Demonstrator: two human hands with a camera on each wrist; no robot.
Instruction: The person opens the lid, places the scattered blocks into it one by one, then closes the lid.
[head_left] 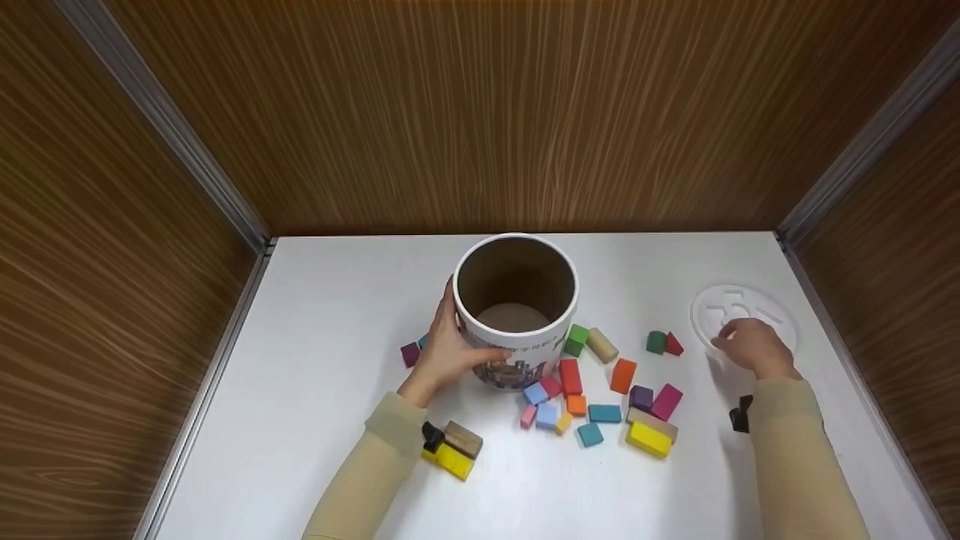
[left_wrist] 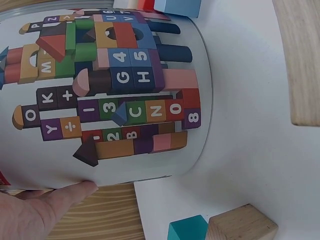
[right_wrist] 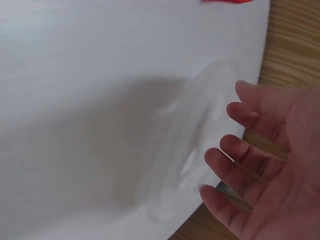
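Cardboard canister (head_left: 516,311), cylindrical, open at the top and seemingly empty, is stood upright at the middle of the white surface (head_left: 322,315); its printed wall shows lettered and numbered blocks in the left wrist view. Left hand (head_left: 448,349) is wrapped round the near left side of the canister, fingers (left_wrist: 60,197) curled against the wall and thumb across the front, so the tube is steadied. Clear plastic lid (head_left: 742,315) is laid flat near the right edge of the surface, well apart from the canister. Right hand (head_left: 754,346) is set over the near rim of the lid with fingers (right_wrist: 240,150) relaxed and only lightly bent, touching or just above it; no grip on the lid is shown. Coloured wooden blocks (head_left: 600,397) are scattered in front of and to the right of the canister, a few more by the left wrist. For the handling in progress, the canister is best kept firmly upright, and the thin lid is judged best taken by its rim.
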